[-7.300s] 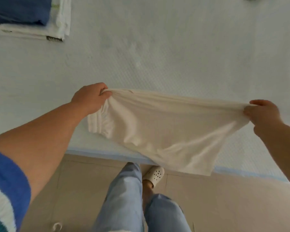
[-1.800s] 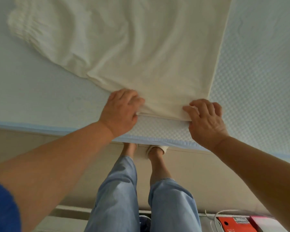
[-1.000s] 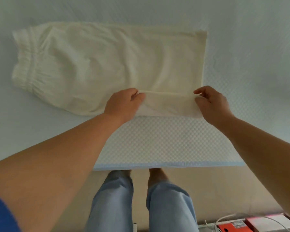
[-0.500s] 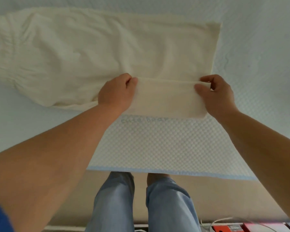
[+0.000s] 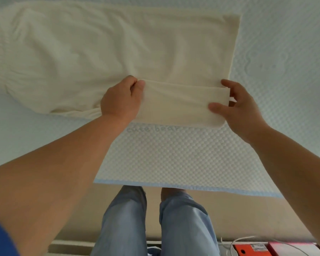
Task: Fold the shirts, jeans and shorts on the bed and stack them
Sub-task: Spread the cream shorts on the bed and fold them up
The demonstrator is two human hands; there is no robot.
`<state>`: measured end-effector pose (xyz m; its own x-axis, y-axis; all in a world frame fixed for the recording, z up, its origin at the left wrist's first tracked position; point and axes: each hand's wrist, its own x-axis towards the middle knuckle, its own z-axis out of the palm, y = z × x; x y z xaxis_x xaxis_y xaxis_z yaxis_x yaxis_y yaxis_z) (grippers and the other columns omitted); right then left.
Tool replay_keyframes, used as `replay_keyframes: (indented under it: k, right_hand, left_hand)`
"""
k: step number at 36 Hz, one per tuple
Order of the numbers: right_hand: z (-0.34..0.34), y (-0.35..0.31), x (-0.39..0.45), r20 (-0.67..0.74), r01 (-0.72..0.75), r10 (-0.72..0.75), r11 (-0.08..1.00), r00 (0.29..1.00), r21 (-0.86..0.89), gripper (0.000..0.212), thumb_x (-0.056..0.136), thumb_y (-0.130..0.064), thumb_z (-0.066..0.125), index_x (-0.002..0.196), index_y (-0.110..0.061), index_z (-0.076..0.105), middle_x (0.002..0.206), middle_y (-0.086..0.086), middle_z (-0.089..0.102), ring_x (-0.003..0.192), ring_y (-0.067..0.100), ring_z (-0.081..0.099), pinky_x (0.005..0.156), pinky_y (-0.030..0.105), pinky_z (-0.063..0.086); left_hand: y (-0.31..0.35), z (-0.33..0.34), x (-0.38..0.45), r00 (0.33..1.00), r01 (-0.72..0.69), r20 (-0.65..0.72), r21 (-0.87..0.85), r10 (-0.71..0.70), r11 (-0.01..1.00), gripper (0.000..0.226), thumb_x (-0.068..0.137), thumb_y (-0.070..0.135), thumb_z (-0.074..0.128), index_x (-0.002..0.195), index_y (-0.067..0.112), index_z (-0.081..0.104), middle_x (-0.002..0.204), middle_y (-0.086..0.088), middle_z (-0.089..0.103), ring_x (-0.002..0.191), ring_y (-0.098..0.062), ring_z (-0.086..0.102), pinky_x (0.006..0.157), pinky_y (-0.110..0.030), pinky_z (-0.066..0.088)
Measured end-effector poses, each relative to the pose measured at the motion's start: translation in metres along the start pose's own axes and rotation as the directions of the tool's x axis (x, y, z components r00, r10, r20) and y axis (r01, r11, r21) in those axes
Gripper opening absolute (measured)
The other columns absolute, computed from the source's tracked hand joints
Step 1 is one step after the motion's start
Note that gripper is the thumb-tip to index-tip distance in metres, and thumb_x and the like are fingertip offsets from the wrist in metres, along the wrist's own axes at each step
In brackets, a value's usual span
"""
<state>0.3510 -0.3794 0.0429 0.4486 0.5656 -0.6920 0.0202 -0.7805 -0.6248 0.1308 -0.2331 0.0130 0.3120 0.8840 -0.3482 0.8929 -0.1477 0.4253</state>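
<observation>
Cream shorts [image 5: 118, 52] spread flat on bed [image 5: 284, 52], near edge w/ a flap turned up, left hand [image 5: 121, 100] pinching flap's left end, right hand [image 5: 236, 106] pinching its right end, white cable [image 5: 244, 239] & orange box [image 5: 251, 250] on floor.

Body: bare forearms, both hands bare, left hand [image 5: 121, 100] and right hand [image 5: 239, 108] without rings or watch visible. Blue short sleeve [image 5: 0, 237] just below the left forearm. Light blue jeans [image 5: 155, 222] between the forearms, creased at the knees.
</observation>
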Motion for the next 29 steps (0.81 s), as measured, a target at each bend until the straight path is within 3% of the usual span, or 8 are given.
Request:
replay_keyframes:
  k: [7, 12, 14, 16, 18, 20, 23, 29]
  right_hand:
    - [0.014, 0.004, 0.003, -0.197, 0.040, -0.050, 0.998, 0.979, -0.054, 0.051, 0.085, -0.027, 0.065, 0.130, -0.033, 0.044, 0.113, -0.016, 0.053, 0.085, 0.000, 0.057, 0.064, 0.014, 0.042]
    - [0.019, 0.009, -0.002, -0.318, 0.027, -0.057, 0.995, 0.946, -0.099, 0.053, 0.083, -0.032, 0.066, 0.130, -0.029, 0.042, 0.116, -0.015, 0.047, 0.080, -0.003, 0.053, 0.068, 0.014, 0.040]
    - [0.020, 0.011, -0.002, -0.343, 0.002, -0.049, 0.990, 0.938, -0.138, 0.055, 0.083, -0.035, 0.066, 0.131, -0.025, 0.042, 0.119, -0.014, 0.041, 0.083, -0.006, 0.048, 0.070, 0.011, 0.035]
    - [0.021, 0.011, -0.002, -0.344, -0.032, -0.025, 0.987, 0.939, -0.157, 0.055, 0.082, -0.037, 0.065, 0.130, -0.024, 0.042, 0.119, -0.013, 0.039, 0.086, -0.002, 0.047, 0.073, 0.013, 0.035]
    - [0.020, 0.007, 0.000, -0.333, -0.073, 0.021, 0.987, 0.943, -0.142, 0.052, 0.081, -0.039, 0.065, 0.127, -0.023, 0.044, 0.117, -0.011, 0.044, 0.094, 0.005, 0.048, 0.078, 0.023, 0.039]
    - [0.019, 0.001, 0.005, -0.311, -0.130, 0.101, 0.989, 0.945, -0.072, 0.052, 0.080, -0.042, 0.066, 0.124, -0.023, 0.046, 0.105, -0.014, 0.051, 0.096, 0.010, 0.051, 0.076, 0.027, 0.041]
    - [0.015, -0.009, 0.015, -0.260, -0.196, 0.189, 0.981, 0.947, -0.002, 0.052, 0.076, -0.044, 0.072, 0.117, -0.022, 0.049, 0.086, -0.020, 0.049, 0.086, 0.009, 0.053, 0.071, 0.026, 0.040]
    - [0.011, -0.025, 0.024, -0.161, -0.240, 0.254, 0.966, 0.954, 0.100, 0.022, 0.071, -0.032, 0.078, 0.079, -0.026, 0.058, 0.079, -0.013, 0.061, 0.072, 0.004, 0.057, 0.056, 0.020, 0.040]
  left_hand:
    - [0.007, -0.004, -0.010, 0.997, 0.013, -0.081, -0.024, -0.015, 1.000, 0.028, 0.094, 0.038, 0.048, 0.104, 0.015, 0.061, 0.098, -0.008, 0.064, 0.094, -0.030, 0.057, 0.071, -0.031, 0.036]
    - [0.025, -0.008, -0.030, 0.939, -0.276, -0.195, 0.059, 0.283, 0.959, 0.030, 0.081, 0.023, 0.059, 0.104, 0.005, 0.065, 0.105, -0.018, 0.062, 0.100, -0.037, 0.057, 0.083, -0.040, 0.039]
    - [0.034, -0.001, -0.040, 0.882, -0.453, -0.130, 0.029, 0.452, 0.891, 0.032, 0.082, 0.023, 0.052, 0.104, 0.006, 0.068, 0.110, -0.019, 0.063, 0.103, -0.037, 0.059, 0.087, -0.043, 0.043]
    - [0.042, 0.008, -0.047, 0.851, -0.524, 0.038, 0.003, 0.523, 0.852, 0.038, 0.086, 0.023, 0.047, 0.115, 0.008, 0.066, 0.123, -0.018, 0.060, 0.117, -0.035, 0.054, 0.096, -0.044, 0.040]
    - [0.045, 0.017, -0.050, 0.847, -0.509, 0.203, 0.040, 0.491, 0.860, 0.040, 0.090, 0.023, 0.046, 0.127, 0.015, 0.059, 0.139, -0.010, 0.050, 0.134, -0.027, 0.039, 0.107, -0.040, 0.027]
    - [0.042, 0.024, -0.048, 0.849, -0.493, 0.261, 0.077, 0.459, 0.867, 0.041, 0.091, 0.024, 0.048, 0.131, 0.021, 0.055, 0.147, -0.003, 0.040, 0.141, -0.018, 0.026, 0.110, -0.033, 0.015]
    - [0.045, 0.024, -0.042, 0.870, -0.456, 0.243, 0.069, 0.429, 0.887, 0.043, 0.086, 0.022, 0.054, 0.129, 0.023, 0.056, 0.146, 0.000, 0.041, 0.140, -0.015, 0.027, 0.108, -0.028, 0.010]
    - [0.056, 0.015, -0.036, 0.877, -0.323, 0.370, -0.017, 0.307, 0.946, 0.044, 0.088, 0.025, 0.053, 0.132, 0.025, 0.053, 0.150, 0.003, 0.035, 0.141, -0.011, 0.020, 0.112, -0.024, 0.008]
